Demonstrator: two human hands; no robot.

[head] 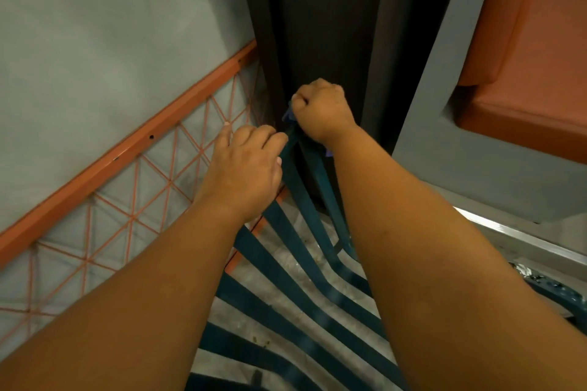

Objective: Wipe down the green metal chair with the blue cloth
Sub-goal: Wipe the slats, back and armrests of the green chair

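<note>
The green metal chair [286, 305] fills the lower middle, its dark green slats running up toward a top rail near the dark curtain. My right hand [320, 108] is clenched on the blue cloth [289, 114] at the top of the chair back; only small bits of cloth show beside the fist and under the wrist. My left hand [246, 165] grips the top edge of the chair just left of it, fingers curled over the rail. Both forearms hide much of the chair.
An orange metal frame with wire mesh [133, 162] leans along the grey wall on the left, close to the chair. A dark curtain [317, 25] hangs straight ahead. An orange cushioned seat [524, 98] and grey partition [444, 124] stand at the right.
</note>
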